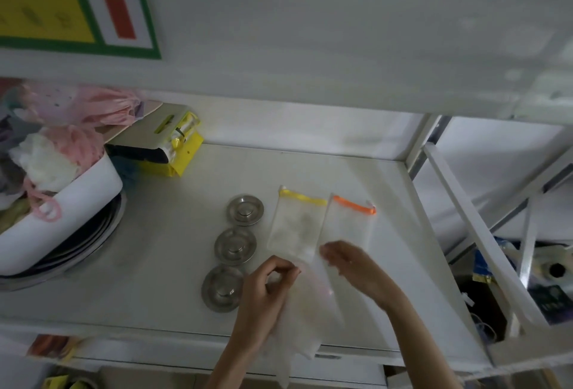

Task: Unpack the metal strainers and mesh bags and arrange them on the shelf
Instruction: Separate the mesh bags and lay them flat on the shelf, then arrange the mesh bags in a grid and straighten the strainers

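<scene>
Holding a clear plastic bag (305,305) over the shelf (161,249) front, my left hand (266,289) pinching its top edge, my right hand (353,264) seemingly gripping the other corner, blurry though. White tub (62,218) holds pink and white netting. Two mesh bags (296,227) lie flat, long axes pointing away, beside three strainers (235,246) in a row.

At the left edge a white tub (62,218) is seen, heaped with pink and white netted items (59,153). Just behind it a yellow package (176,153) is propped, a white card lying across its top. A green-bordered poster (77,1) is fixed above. Clutter is glimpsed in the right-hand compartment (527,280), blurred.
</scene>
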### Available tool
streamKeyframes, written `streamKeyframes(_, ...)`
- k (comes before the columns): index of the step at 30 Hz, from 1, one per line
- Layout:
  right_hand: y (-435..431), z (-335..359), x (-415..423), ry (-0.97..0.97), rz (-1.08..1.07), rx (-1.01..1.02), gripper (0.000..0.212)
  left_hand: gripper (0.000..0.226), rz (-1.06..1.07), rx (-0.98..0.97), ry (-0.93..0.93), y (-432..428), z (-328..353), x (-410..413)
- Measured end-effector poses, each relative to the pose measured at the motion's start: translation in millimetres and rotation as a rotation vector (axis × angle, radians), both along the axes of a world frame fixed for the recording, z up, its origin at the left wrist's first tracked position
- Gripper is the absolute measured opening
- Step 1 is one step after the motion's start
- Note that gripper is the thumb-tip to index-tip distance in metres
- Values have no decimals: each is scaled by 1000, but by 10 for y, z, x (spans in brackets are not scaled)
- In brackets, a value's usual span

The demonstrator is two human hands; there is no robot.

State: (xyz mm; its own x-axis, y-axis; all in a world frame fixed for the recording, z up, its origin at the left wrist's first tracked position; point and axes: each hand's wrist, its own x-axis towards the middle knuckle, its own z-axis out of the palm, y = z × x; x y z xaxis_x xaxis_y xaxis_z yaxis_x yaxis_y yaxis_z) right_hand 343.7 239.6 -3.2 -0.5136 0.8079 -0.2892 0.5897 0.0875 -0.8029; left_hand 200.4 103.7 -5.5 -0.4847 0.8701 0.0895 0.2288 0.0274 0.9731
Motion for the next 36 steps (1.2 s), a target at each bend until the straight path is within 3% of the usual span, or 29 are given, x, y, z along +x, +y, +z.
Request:
streamKeyframes(3, -348, 45, 111, 76, 51, -330, 21, 10, -55, 20, 7, -74, 28, 68)
streamKeyframes(8, -505, 26, 276, 366, -91, -485, 20, 13, -92, 77, 73, -186, 11, 121)
streamKeyframes(11, -441, 18, 473, 373, -171, -388, 15, 5, -43, 122, 99, -217, 22, 126)
streamKeyframes(18, -64, -272, 658, -144, -90, 27, 21, 27, -12, 226, 205, -113, 56, 76)
streamKeyframes(24, -38, -391, 485, -295, -34, 398, 42, 35, -51, 230, 285, -31, -19, 46)
streamKeyframes(27, -127, -388, 442, -405, -62, 564, 44, 47, -106, 103, 224, 22, -144, 27)
streamKeyframes(31, -368, -441, 388, -447, -29, 558, 37, 52, -134, -228, 496, 48, -422, 4)
streamKeyframes(36, -648, -557, 362, -486, 27, 500, 43, 48, -26, -334, 823, 64, -454, 78)
